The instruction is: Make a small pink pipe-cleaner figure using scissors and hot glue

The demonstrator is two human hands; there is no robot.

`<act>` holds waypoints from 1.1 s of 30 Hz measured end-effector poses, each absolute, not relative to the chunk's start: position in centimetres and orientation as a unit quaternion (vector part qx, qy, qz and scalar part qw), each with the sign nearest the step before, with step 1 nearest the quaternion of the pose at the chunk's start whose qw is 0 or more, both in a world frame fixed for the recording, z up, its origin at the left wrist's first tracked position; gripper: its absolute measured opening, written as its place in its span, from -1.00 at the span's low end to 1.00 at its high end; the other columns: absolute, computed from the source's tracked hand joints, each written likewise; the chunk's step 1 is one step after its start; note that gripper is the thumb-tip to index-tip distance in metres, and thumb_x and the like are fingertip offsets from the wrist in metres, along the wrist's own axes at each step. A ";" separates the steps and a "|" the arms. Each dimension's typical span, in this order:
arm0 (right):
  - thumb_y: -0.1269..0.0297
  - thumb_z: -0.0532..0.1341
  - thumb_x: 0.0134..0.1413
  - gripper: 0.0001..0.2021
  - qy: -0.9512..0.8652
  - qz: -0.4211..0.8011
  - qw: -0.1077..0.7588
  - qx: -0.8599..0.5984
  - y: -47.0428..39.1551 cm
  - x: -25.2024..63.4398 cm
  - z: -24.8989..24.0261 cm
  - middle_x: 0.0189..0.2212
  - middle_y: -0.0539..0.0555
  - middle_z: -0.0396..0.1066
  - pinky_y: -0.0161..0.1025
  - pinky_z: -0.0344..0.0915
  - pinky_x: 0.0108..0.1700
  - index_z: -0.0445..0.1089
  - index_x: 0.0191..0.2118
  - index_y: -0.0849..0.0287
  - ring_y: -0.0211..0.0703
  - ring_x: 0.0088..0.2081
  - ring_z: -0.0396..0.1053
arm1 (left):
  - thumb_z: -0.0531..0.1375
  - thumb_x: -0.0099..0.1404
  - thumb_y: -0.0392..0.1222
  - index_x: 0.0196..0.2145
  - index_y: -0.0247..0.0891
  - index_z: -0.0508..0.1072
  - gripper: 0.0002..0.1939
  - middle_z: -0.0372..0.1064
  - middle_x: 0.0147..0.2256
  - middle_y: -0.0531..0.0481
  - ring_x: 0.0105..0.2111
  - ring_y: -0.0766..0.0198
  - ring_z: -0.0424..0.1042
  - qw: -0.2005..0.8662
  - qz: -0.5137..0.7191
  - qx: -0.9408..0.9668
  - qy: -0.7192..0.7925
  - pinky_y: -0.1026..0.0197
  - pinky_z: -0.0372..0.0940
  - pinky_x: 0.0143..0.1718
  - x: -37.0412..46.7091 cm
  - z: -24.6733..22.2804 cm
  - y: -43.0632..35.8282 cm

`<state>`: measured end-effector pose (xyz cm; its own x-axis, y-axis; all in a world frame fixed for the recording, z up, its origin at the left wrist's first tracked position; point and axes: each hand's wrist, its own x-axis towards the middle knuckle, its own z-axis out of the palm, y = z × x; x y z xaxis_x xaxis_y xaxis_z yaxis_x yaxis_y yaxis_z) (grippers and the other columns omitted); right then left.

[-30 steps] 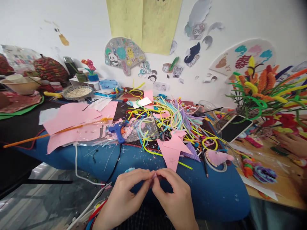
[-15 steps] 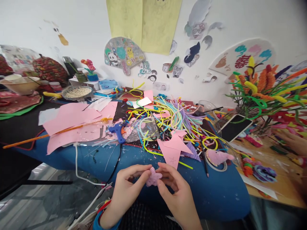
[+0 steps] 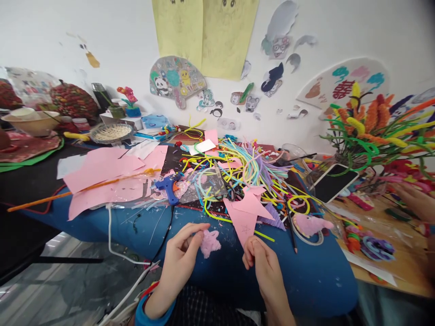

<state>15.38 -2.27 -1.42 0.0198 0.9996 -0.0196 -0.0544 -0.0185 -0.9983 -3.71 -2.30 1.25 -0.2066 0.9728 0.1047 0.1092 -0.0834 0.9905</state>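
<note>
My left hand (image 3: 188,244) pinches a small fuzzy pink star (image 3: 210,243) by one edge, above the blue table covering. To its right, my right hand (image 3: 260,256) is closed with thumb and fingers pressed together; whatever they hold, if anything, is too small to make out. Just beyond that hand lies a large pink paper star (image 3: 246,210) with a small star drawn on it. A blue hot glue gun (image 3: 169,188) rests on plastic film at the left. Scissors (image 3: 229,188) lie behind the paper star.
A heap of pipe cleaners (image 3: 251,158) covers the back middle. Pink paper sheets (image 3: 105,170) lie at the left, and a black pencil (image 3: 291,233) and roll of tape (image 3: 314,240) at the right. Another person's hand (image 3: 411,199) is by the right table, near a phone (image 3: 335,182).
My right hand has let go of the fuzzy star and moved right, its fingers closing together. My left hand keeps the star and has shifted slightly left.
</note>
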 end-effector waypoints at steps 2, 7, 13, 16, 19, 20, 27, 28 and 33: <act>-0.05 0.04 0.22 -0.56 -0.473 0.523 0.501 -0.501 -2.3 15.3 -1.7 -0.64 -0.13 0.04 -0.37 0.06 -0.58 0.10 -0.57 0.13 -0.36 -0.63 0.07 | 0.19 0.25 -0.10 -0.27 -0.23 0.61 -0.76 0.49 -0.32 -0.06 -0.38 0.27 0.43 0.402 0.550 0.480 0.553 0.37 0.24 -0.51 -3.6 1.0 -2.2; -0.05 0.14 0.16 -0.62 -0.499 0.536 0.448 -0.512 -2.2 14.8 -1.6 -0.61 -0.10 0.17 -0.37 0.21 -0.50 0.33 -0.43 0.19 -0.33 -0.59 0.23 | 0.27 0.17 -0.10 -0.31 -0.26 0.61 -0.80 0.56 -0.33 -0.05 -0.48 0.32 0.45 0.463 0.563 0.436 0.528 0.37 0.32 -0.48 -3.3 0.3 -1.9; 0.01 0.22 0.11 -0.70 -0.497 0.548 0.458 -0.493 -2.4 13.9 -1.0 -0.49 -0.01 0.38 -0.31 0.37 -0.29 0.43 -0.29 0.18 -0.23 -0.43 0.42 | 0.37 0.06 -0.18 -0.37 -0.27 0.63 -0.85 0.61 -0.38 -0.05 -0.41 0.26 0.54 0.529 0.566 0.374 0.510 0.35 0.41 -0.35 -3.0 -0.1 -1.8; -0.02 0.15 0.17 -0.65 -0.472 0.563 0.478 -0.482 -2.7 13.5 -1.1 -0.32 0.08 0.46 -0.25 0.41 -0.23 0.45 -0.18 0.17 -0.17 -0.33 0.44 | 0.38 0.05 -0.18 -0.36 -0.27 0.64 -0.84 0.62 -0.36 -0.06 -0.38 0.23 0.56 0.559 0.557 0.364 0.496 0.34 0.43 -0.32 -2.9 -0.3 -1.8; -0.02 0.18 0.14 -0.62 -0.453 0.570 0.485 -0.483 -2.8 13.2 -1.3 -0.14 0.14 0.45 -0.23 0.42 -0.17 0.44 -0.07 0.15 -0.10 -0.18 0.43 | 0.39 0.04 -0.18 -0.34 -0.25 0.65 -0.82 0.62 -0.35 -0.06 -0.38 0.24 0.56 0.572 0.551 0.359 0.490 0.35 0.43 -0.31 -2.7 -0.5 -1.9; -0.01 0.20 0.13 -0.63 -0.449 0.568 0.489 -0.487 -2.8 13.2 -1.4 -0.15 0.13 0.45 -0.24 0.42 -0.17 0.45 -0.08 0.15 -0.11 -0.18 0.43 | 0.39 0.04 -0.17 -0.34 -0.25 0.65 -0.82 0.62 -0.35 -0.05 -0.39 0.25 0.56 0.574 0.550 0.358 0.490 0.35 0.43 -0.32 -2.7 -0.6 -1.9; 0.02 0.18 0.16 -0.60 -0.384 0.577 0.566 -0.446 -2.2 13.9 -1.9 -0.61 -0.11 0.14 -0.42 0.20 -0.57 0.21 -0.57 0.17 -0.38 -0.61 0.13 | 0.40 0.03 -0.16 -0.36 -0.26 0.63 -0.82 0.61 -0.41 -0.02 -0.45 0.33 0.50 0.562 0.559 0.348 0.501 0.40 0.37 -0.39 -2.8 -0.7 -1.7; 0.01 0.18 0.15 -0.57 -0.386 0.581 0.562 -0.445 -2.2 14.1 -2.0 -0.64 -0.12 0.10 -0.43 0.15 -0.61 0.16 -0.59 0.17 -0.40 -0.63 0.08 | 0.39 0.04 -0.16 -0.36 -0.27 0.63 -0.82 0.59 -0.43 -0.01 -0.47 0.35 0.47 0.557 0.563 0.347 0.503 0.41 0.35 -0.42 -2.9 -0.7 -1.7; -0.01 0.27 0.05 -0.59 -0.419 0.576 0.517 -0.475 -2.3 14.6 -2.1 -0.68 -0.14 0.14 -0.42 0.18 -0.61 0.24 -0.58 0.19 -0.41 -0.67 0.15 | 0.40 0.03 -0.17 -0.42 -0.29 0.58 -0.84 0.50 -0.46 0.05 -0.52 0.45 0.35 0.545 0.594 0.323 0.496 0.45 0.25 -0.48 -2.8 -0.7 -1.7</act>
<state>14.58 -2.34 -2.08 -0.0141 0.9934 -0.1134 -0.1983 -0.1140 -0.9735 -2.80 -1.66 -0.66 -0.1972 0.9676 -0.1576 -0.3273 0.0866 0.9409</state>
